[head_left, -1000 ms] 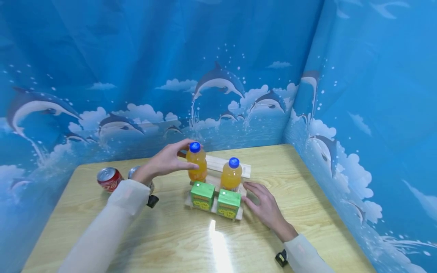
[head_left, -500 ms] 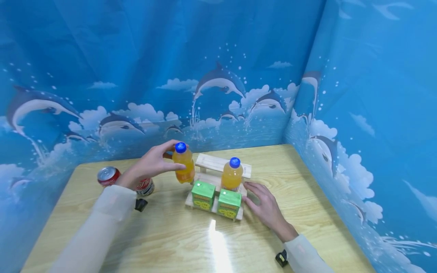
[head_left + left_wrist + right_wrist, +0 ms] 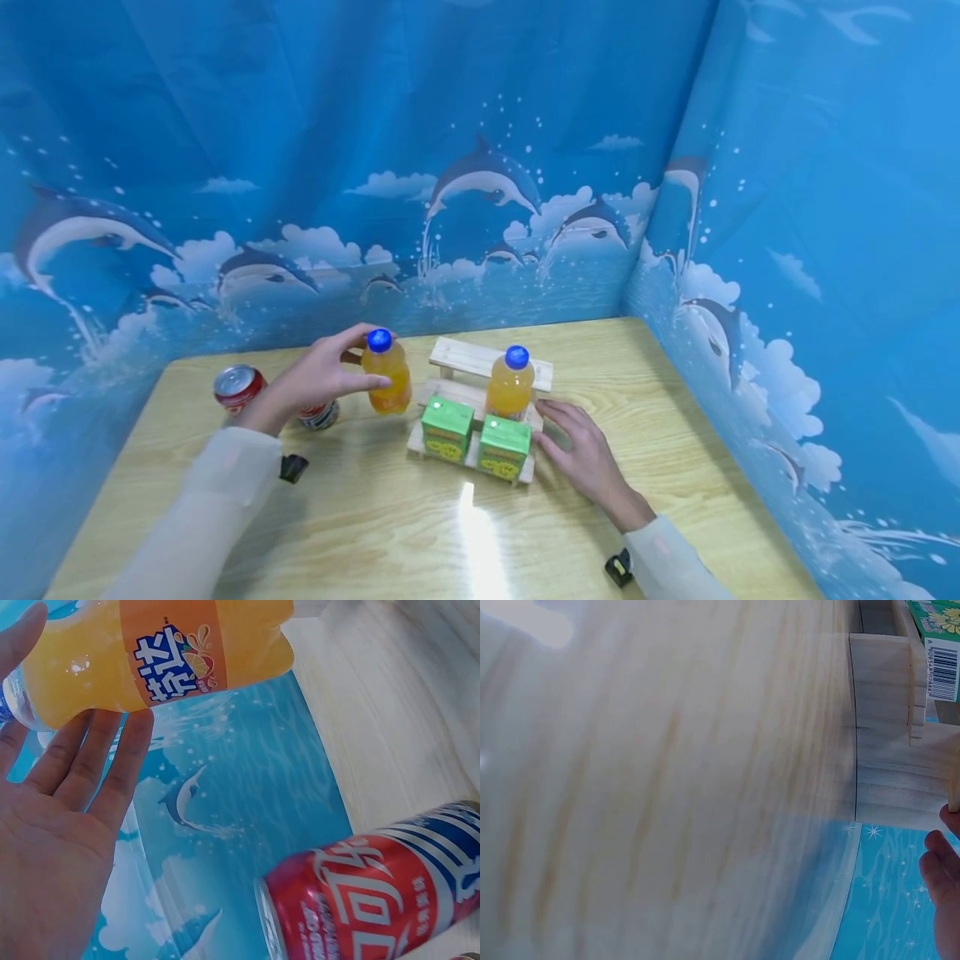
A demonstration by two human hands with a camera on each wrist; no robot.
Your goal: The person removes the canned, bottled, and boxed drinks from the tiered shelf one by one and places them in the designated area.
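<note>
Your left hand (image 3: pixel 324 375) has carried the orange drink bottle (image 3: pixel 393 383) leftward, away from the left end of the wooden rack (image 3: pixel 472 357). Take the rack as the clock's centre, twelve at the far side: the bottle is now between nine and ten o'clock, just beside the rack and close to upright; you can't tell whether its base touches the table (image 3: pixel 375 517). Your left thumb and fingers hold it across its upper half, down to the top of the label (image 3: pixel 180 656). Your right hand (image 3: pixel 581 454), near four o'clock, has its fingers at the rack's end; whether they pinch it can't be told.

Expect the bottle to feel heavy for its size, as it looks nearly full. Its plastic wall is probably smooth and a little springy, unlikely to break, but slippery if damp. Your hold sits high, so the base could swing; a grip lower, around the label, should steady it better than one by the blue cap (image 3: pixel 379 340). Mind the cans (image 3: pixel 318 415) at nine o'clock, near your left wrist.
</note>
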